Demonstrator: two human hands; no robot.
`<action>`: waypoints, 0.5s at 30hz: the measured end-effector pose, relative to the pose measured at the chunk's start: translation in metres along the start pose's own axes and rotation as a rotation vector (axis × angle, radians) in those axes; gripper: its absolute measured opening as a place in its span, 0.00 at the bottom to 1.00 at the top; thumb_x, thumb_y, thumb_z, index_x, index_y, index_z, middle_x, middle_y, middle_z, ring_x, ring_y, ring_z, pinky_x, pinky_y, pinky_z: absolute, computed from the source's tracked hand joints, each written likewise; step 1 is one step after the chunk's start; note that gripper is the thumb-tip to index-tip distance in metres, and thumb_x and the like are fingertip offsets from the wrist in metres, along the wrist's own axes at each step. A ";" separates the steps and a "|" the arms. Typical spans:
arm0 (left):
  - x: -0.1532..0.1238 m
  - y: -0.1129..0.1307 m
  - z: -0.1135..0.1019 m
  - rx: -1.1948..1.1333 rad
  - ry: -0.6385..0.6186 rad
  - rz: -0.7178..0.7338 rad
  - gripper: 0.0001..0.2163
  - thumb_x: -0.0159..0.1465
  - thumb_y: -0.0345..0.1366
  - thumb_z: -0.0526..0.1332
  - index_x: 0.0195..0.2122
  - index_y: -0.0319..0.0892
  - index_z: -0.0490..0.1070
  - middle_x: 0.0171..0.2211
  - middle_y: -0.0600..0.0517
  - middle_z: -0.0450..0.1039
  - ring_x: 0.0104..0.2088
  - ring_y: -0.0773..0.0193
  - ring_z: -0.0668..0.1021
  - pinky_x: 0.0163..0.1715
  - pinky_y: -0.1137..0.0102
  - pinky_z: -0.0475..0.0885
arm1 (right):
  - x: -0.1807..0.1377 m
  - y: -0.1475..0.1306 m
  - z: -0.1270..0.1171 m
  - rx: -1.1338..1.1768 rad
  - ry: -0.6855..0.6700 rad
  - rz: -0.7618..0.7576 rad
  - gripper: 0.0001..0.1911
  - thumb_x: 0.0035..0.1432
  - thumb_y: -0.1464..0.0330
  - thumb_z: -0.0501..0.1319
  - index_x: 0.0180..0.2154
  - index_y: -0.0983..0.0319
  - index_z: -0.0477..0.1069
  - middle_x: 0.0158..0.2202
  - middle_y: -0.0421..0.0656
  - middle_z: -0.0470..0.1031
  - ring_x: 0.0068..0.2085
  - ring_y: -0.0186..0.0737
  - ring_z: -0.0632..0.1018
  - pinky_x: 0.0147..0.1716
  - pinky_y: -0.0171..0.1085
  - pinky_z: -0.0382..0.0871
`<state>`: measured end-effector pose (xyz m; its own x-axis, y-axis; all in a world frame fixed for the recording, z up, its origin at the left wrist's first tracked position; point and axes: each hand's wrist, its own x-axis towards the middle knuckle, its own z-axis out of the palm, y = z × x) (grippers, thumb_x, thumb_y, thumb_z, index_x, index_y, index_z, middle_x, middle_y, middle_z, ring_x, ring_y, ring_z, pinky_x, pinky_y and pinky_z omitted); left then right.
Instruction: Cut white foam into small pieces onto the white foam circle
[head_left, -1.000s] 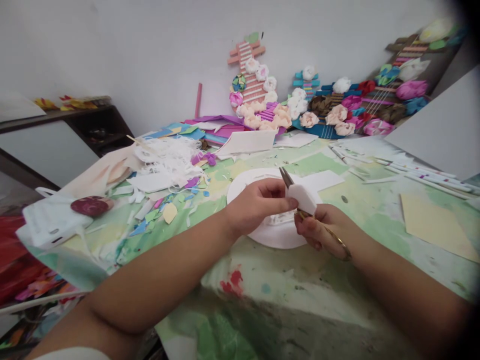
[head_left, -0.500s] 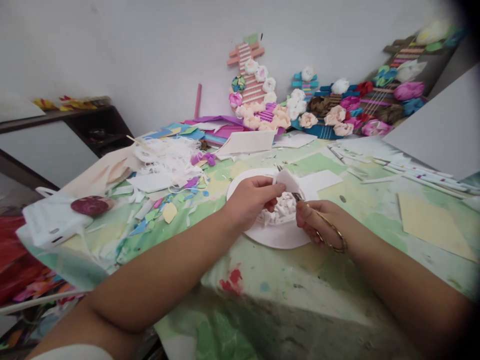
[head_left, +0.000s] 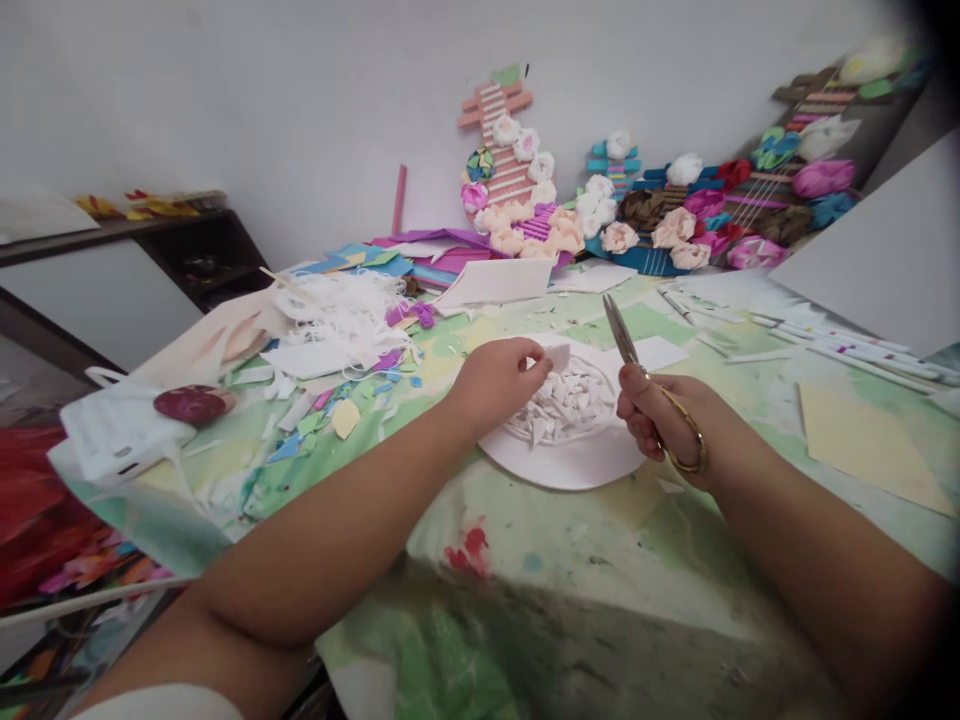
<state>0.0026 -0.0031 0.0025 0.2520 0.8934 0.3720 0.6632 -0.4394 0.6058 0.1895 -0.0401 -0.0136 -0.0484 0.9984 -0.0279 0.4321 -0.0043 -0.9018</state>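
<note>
A pair of scissors [head_left: 619,328] with gold-coloured handles is gripped in my right hand [head_left: 664,418], blades together and pointing up and away. My left hand [head_left: 501,385] pinches a small piece of white paper [head_left: 556,357] between thumb and fingertips. Beneath it, a white round piece [head_left: 562,473] with a wide flat rim lies on the table, its middle heaped with small white paper scraps [head_left: 570,403]. Behind my right hand, a white sheet [head_left: 660,353] rests at the edge of the round piece.
To the left lie tangled white string [head_left: 337,315], coloured paper scraps [head_left: 307,425] and a white device [head_left: 120,430] with a dark red oval object [head_left: 193,404] on it. Flower-decorated crafts [head_left: 517,190] lean against the wall. White sticks [head_left: 832,345] and a cream sheet [head_left: 874,445] lie right.
The scissors have come away from the white paper and moved right, their blades now raised. My left hand has shifted slightly left with the paper, uncovering more of the scraps.
</note>
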 end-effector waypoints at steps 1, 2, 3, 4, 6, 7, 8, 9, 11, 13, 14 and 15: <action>0.001 -0.001 0.002 -0.009 -0.001 0.009 0.10 0.52 0.40 0.51 0.25 0.42 0.68 0.17 0.56 0.61 0.21 0.71 0.63 0.22 0.74 0.55 | 0.000 -0.001 0.001 0.018 0.004 0.002 0.23 0.43 0.48 0.49 0.21 0.63 0.61 0.12 0.37 0.57 0.13 0.27 0.59 0.12 0.31 0.52; 0.002 -0.001 0.003 -0.034 -0.001 0.016 0.10 0.52 0.40 0.51 0.26 0.42 0.67 0.17 0.56 0.60 0.21 0.71 0.63 0.22 0.74 0.55 | 0.000 -0.002 0.002 0.041 0.010 0.007 0.23 0.43 0.48 0.49 0.21 0.63 0.61 0.12 0.37 0.56 0.13 0.27 0.59 0.12 0.31 0.52; 0.003 -0.001 0.005 -0.077 0.001 0.020 0.10 0.52 0.40 0.50 0.26 0.41 0.66 0.18 0.56 0.60 0.21 0.71 0.63 0.22 0.74 0.56 | 0.000 -0.003 0.003 0.069 0.018 0.012 0.23 0.43 0.48 0.49 0.21 0.63 0.60 0.12 0.37 0.56 0.13 0.27 0.58 0.12 0.31 0.51; 0.004 0.000 0.008 -0.134 0.004 0.021 0.09 0.53 0.40 0.50 0.27 0.41 0.66 0.19 0.56 0.61 0.21 0.72 0.64 0.23 0.75 0.57 | 0.000 -0.004 0.004 0.096 0.026 0.017 0.23 0.43 0.49 0.49 0.21 0.63 0.60 0.12 0.36 0.55 0.13 0.26 0.58 0.11 0.30 0.51; 0.007 0.001 0.014 -0.277 -0.005 0.013 0.09 0.54 0.40 0.48 0.29 0.42 0.63 0.19 0.57 0.60 0.21 0.72 0.64 0.23 0.75 0.59 | 0.000 -0.006 0.006 0.133 0.037 0.019 0.23 0.43 0.49 0.49 0.21 0.63 0.60 0.12 0.36 0.55 0.13 0.26 0.58 0.11 0.30 0.51; 0.009 0.002 0.018 -0.354 -0.020 0.006 0.10 0.55 0.40 0.47 0.31 0.42 0.62 0.19 0.57 0.60 0.20 0.73 0.65 0.23 0.75 0.59 | 0.000 -0.006 0.007 0.138 0.037 0.014 0.23 0.43 0.49 0.49 0.21 0.63 0.60 0.12 0.36 0.55 0.13 0.26 0.58 0.11 0.30 0.51; 0.011 0.003 0.021 -0.427 -0.041 0.000 0.10 0.56 0.40 0.46 0.32 0.42 0.61 0.18 0.57 0.59 0.20 0.73 0.65 0.23 0.75 0.60 | 0.000 -0.007 0.007 0.132 0.042 0.006 0.23 0.43 0.48 0.49 0.21 0.63 0.61 0.12 0.36 0.55 0.13 0.26 0.58 0.11 0.30 0.51; 0.012 0.003 0.024 -0.495 -0.061 -0.004 0.10 0.56 0.41 0.46 0.33 0.42 0.60 0.18 0.58 0.59 0.19 0.73 0.66 0.23 0.75 0.61 | 0.000 -0.007 0.008 0.116 0.052 -0.003 0.24 0.43 0.48 0.49 0.21 0.63 0.61 0.11 0.36 0.55 0.12 0.26 0.58 0.11 0.30 0.51; 0.016 0.003 0.028 -0.596 -0.078 0.000 0.10 0.56 0.40 0.46 0.34 0.42 0.59 0.21 0.56 0.62 0.22 0.73 0.68 0.25 0.74 0.63 | -0.001 -0.007 0.007 0.062 0.085 -0.026 0.24 0.42 0.48 0.49 0.20 0.63 0.61 0.11 0.36 0.55 0.12 0.27 0.58 0.12 0.30 0.51; 0.018 0.001 0.029 -0.607 -0.051 0.021 0.09 0.56 0.39 0.47 0.33 0.41 0.60 0.26 0.54 0.64 0.27 0.71 0.70 0.30 0.73 0.64 | -0.001 -0.008 0.007 -0.013 0.118 -0.051 0.24 0.42 0.47 0.49 0.19 0.63 0.61 0.10 0.37 0.56 0.13 0.28 0.59 0.12 0.31 0.52; 0.019 0.000 0.028 -0.579 -0.030 0.035 0.09 0.56 0.38 0.48 0.33 0.41 0.62 0.29 0.53 0.65 0.30 0.71 0.70 0.32 0.72 0.64 | -0.002 -0.008 0.006 -0.054 0.121 -0.061 0.25 0.42 0.47 0.48 0.19 0.63 0.61 0.10 0.37 0.57 0.13 0.28 0.60 0.13 0.31 0.52; 0.019 -0.001 0.026 -0.535 -0.004 0.049 0.09 0.55 0.38 0.49 0.33 0.41 0.63 0.30 0.53 0.66 0.32 0.70 0.69 0.34 0.72 0.63 | -0.002 -0.009 0.005 -0.097 0.115 -0.066 0.25 0.43 0.47 0.48 0.20 0.63 0.62 0.10 0.37 0.58 0.13 0.29 0.60 0.13 0.31 0.53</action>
<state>0.0255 0.0165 -0.0092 0.2771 0.8705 0.4067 0.1989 -0.4661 0.8621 0.1812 -0.0422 -0.0081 0.0210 0.9962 0.0844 0.5165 0.0615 -0.8541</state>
